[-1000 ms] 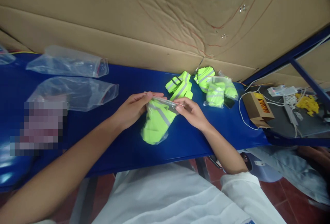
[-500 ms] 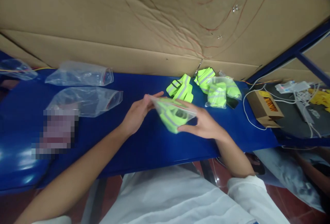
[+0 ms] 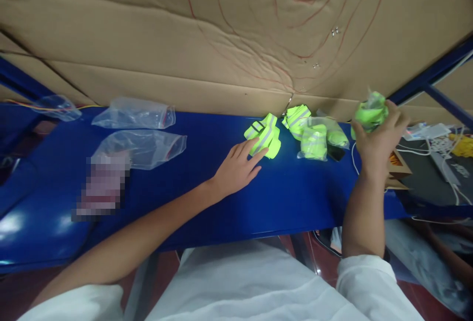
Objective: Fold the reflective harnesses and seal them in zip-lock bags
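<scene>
My right hand (image 3: 380, 131) grips a clear bag with a bright yellow-green reflective strap (image 3: 371, 112) in it, raised at the right near the cardboard. My left hand (image 3: 238, 168) is open, fingers spread, its tips at the near edge of a loose folded reflective strap (image 3: 266, 136); whether they touch it I cannot tell. Behind and to the right lies another folded strap (image 3: 296, 120). Beside that are a bagged strap (image 3: 314, 141) and a second bagged strap (image 3: 337, 136).
Clear plastic bags (image 3: 144, 148) lie on the blue table (image 3: 221, 212) at left, near a blurred-out pinkish item (image 3: 105, 183). A cardboard wall (image 3: 148, 30) stands behind. At right are an open cardboard box (image 3: 401, 168), white cables and a blue metal frame (image 3: 443, 99). Another person sits lower right.
My right hand has carried the bagged strap from the middle up to the right. My left hand has let go of the bag and moved right, to the loose strap.
</scene>
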`<state>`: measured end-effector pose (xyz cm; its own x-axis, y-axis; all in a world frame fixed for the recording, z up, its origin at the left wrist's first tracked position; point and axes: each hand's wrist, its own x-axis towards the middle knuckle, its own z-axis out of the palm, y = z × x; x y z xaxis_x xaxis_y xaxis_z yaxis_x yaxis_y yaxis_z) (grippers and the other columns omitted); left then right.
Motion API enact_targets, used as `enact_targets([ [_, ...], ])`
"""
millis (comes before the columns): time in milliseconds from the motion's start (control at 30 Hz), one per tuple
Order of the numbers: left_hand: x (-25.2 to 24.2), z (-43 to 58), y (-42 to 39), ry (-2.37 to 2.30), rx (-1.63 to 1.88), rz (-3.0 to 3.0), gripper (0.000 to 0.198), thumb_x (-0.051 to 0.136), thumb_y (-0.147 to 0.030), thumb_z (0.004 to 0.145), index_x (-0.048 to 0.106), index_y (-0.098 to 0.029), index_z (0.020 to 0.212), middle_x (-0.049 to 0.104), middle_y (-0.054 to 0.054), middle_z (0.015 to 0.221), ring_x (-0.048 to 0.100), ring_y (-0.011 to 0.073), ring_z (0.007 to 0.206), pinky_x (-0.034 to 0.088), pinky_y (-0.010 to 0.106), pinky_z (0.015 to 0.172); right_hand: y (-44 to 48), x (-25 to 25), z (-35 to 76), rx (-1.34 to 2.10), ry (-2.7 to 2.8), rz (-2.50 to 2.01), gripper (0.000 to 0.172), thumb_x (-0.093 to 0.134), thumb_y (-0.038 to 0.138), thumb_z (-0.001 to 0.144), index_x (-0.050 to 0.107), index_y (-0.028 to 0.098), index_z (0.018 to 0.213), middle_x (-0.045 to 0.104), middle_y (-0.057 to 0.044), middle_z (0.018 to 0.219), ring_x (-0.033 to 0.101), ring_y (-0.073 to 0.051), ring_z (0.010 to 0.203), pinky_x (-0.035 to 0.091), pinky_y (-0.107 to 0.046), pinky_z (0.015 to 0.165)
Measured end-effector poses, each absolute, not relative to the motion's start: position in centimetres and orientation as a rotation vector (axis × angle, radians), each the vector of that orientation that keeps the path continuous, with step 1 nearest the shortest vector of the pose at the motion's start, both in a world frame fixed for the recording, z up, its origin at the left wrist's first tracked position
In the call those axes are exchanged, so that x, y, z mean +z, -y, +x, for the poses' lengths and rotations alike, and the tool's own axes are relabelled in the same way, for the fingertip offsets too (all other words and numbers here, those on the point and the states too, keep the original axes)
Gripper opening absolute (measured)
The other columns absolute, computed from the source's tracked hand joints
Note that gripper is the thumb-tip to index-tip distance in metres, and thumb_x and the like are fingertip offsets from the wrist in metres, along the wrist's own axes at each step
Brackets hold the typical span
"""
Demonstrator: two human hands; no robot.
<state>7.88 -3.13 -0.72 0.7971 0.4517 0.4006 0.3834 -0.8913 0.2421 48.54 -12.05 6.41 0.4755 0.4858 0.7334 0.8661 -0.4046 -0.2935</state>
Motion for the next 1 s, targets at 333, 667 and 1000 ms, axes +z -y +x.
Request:
enact_targets([
  [333, -1.3, 10.9, 0.3, -0.808, 0.603, 2.757, 0.062, 0.067, -0.033, 0.098, 0.051, -0.021, 0.156, 0.036, 0.025, 0.167, 0.038, 0.0455, 0.154, 0.041, 0.063, 0.118, 11.2, 0.9, 51.5, -0.439, 1.351, -2.046, 0.071, 0.068, 0.030, 0.081, 0.052, 0.010, 0.147, 0.053, -0.028, 0.146, 0.046, -0.034, 0.142, 0.036, -0.053, 0.121],
  [667, -0.8, 4.5, 1.1, -0.926, 0.791, 2.336, 0.027, 0.049, -0.026, 0.104, 0.073, -0.022, 0.117, 0.077, 0.007, 0.121, 0.073, 0.0232, 0.111, 0.055, 0.035, 0.095, 10.5, 0.7, 51.1, -0.386, 1.194, -2.121, 0.081, 0.074, 0.036, 0.086, 0.041, 0.010, 0.154, 0.044, -0.028, 0.156, 0.040, -0.032, 0.149, 0.030, -0.049, 0.125],
  [1000, 0.5, 2.8, 1.0, -0.883, 1.193, 2.205, 0.019, 0.055, -0.022, 0.103, 0.072, -0.020, 0.111, 0.075, 0.006, 0.112, 0.070, 0.0186, 0.106, 0.054, 0.031, 0.097, 6.2, 1.6, 56.4, -0.260, 0.911, -2.170, 0.036, 0.038, 0.029, 0.109, 0.066, 0.009, 0.117, 0.069, -0.026, 0.119, 0.060, -0.024, 0.106, 0.041, -0.042, 0.094],
])
